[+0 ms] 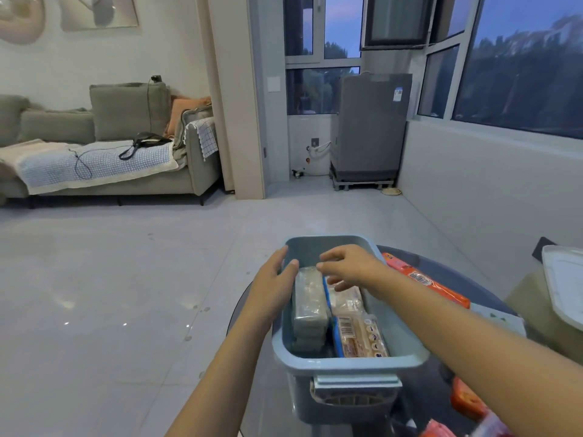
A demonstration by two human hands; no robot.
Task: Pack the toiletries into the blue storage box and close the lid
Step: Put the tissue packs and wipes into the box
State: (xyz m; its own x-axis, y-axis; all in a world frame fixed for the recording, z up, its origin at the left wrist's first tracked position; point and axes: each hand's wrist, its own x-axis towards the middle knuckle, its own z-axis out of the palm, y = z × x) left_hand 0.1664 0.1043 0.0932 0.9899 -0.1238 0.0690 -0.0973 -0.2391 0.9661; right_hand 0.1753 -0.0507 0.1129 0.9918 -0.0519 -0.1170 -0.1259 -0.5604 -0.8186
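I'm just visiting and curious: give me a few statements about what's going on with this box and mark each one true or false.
1. The blue storage box has no lid on it. True.
2. The box is empty. False: a grey wrapped pack and a barcoded packet lie inside.
3. The left hand rests at the box's left rim. True.
4. The right hand holds the orange packet. False: that packet lies on the table to the right of the box, and the hand reaches over the packs inside.
5. A white lid lies at the far right. True.
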